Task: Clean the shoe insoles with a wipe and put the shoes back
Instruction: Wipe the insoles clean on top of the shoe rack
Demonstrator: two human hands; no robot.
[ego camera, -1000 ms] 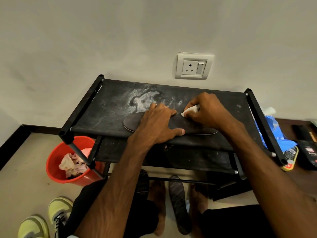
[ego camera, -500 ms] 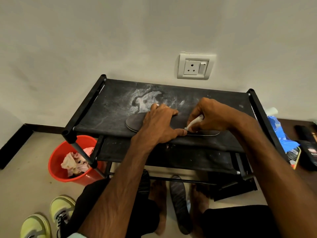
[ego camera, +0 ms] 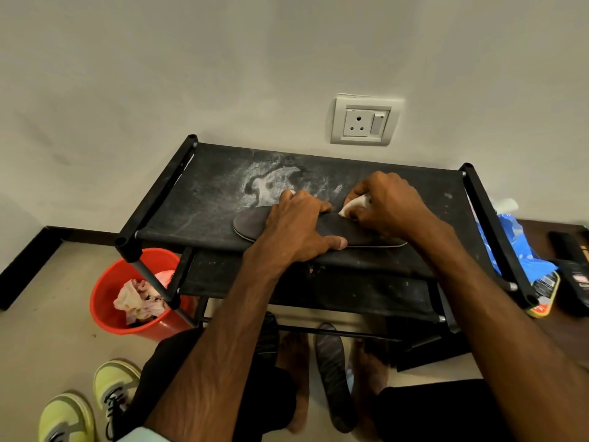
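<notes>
Dusty rack (ego camera: 204, 199) – insole (ego camera: 251, 223) on top

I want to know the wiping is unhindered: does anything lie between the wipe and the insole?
Nothing visible: the right hand holds the wipe against the insole. The left hand covers the insole's middle beside it.

Black, grey, red and lime.
Dark grey insole (ego camera: 251, 223), white wipe (ego camera: 353, 205), black rack (ego camera: 204, 199) smeared with pale dust; red bucket (ego camera: 108, 301), lime shoes (ego camera: 116, 379) with black laces (ego camera: 112, 401), blue bag (ego camera: 516, 247).
</notes>
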